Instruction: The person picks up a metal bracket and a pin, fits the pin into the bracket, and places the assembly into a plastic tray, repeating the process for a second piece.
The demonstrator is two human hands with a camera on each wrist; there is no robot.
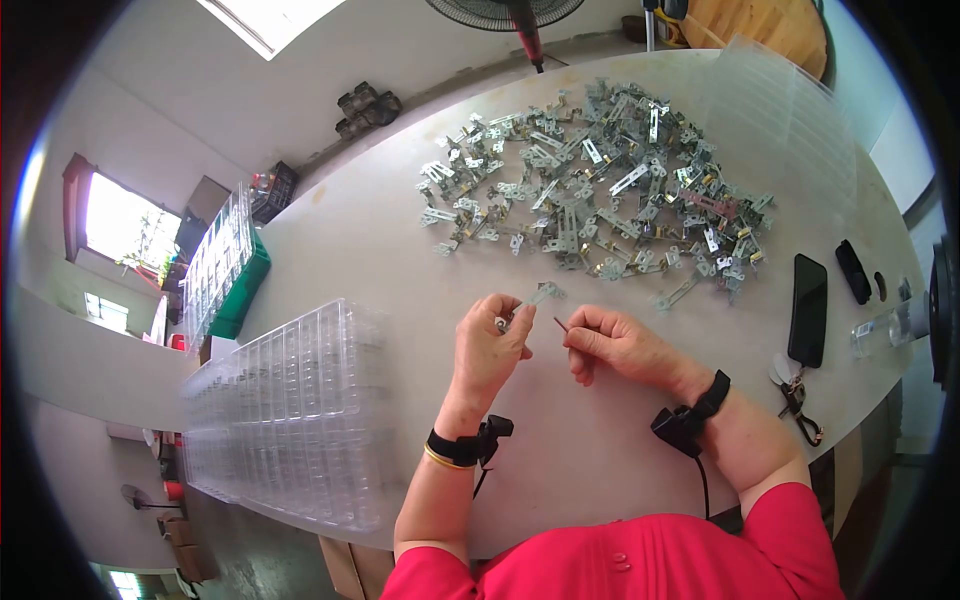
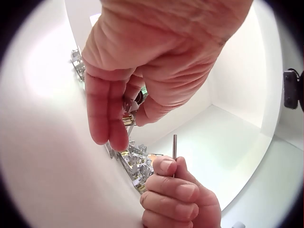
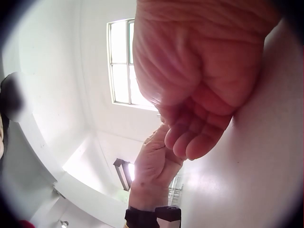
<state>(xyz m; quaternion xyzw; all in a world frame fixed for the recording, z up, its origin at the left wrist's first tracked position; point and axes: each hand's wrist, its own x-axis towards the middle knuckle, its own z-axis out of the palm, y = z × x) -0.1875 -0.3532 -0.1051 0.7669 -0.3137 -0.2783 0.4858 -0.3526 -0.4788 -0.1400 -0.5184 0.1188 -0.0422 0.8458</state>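
Observation:
My left hand (image 1: 488, 345) pinches a small silvery metal bracket (image 1: 545, 292) between thumb and fingers, just above the table near the heap. Much of the bracket is hidden by the fingers in the left wrist view. Close by on the right, my right hand (image 1: 622, 345) holds a thin metal rod (image 2: 175, 146) between thumb and forefinger, its bare end sticking out toward the left hand. A narrow gap separates rod and bracket in the head view. Beyond both hands lies a wide heap of metal brackets (image 1: 568, 228), some with brass-coloured parts.
Clear plastic compartment boxes (image 1: 290, 420) stand along the table's left side, with a green crate (image 1: 238, 295) behind. At right lie a black phone (image 1: 808, 312), keys (image 1: 794, 392) and a clear bottle (image 1: 885, 328). A transparent ribbed sheet (image 1: 785, 120) lies at the back right.

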